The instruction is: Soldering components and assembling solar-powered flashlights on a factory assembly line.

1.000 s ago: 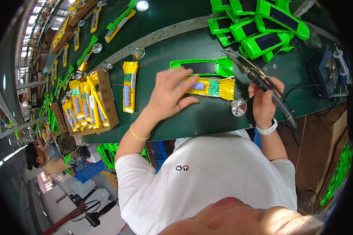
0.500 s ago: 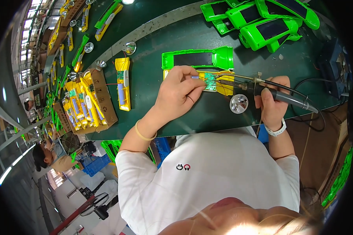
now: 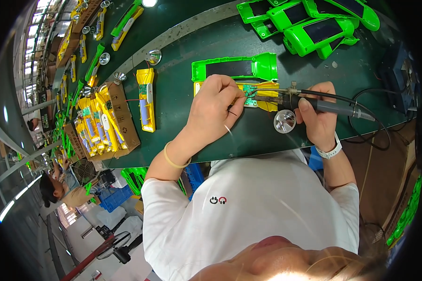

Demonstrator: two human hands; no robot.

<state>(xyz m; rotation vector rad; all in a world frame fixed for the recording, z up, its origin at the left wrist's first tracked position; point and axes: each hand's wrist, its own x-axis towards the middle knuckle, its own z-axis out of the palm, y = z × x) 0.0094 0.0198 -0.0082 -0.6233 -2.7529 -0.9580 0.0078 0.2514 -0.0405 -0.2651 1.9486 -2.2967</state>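
So on my surface [image 3: 255, 136], the casing [image 3: 229, 70] is lying just behind the insert [image 3: 268, 106], a reflector [image 3: 285, 122] is sitting left of my right grip [image 3: 319, 122], box [image 3: 129, 114] is standing far left.

Blue crate [image 3: 116, 200] near round dark grille [image 3: 85, 171]

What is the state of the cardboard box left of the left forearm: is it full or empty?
It looks full: yellow pieces stand crowded in the cardboard box, up to its rim.
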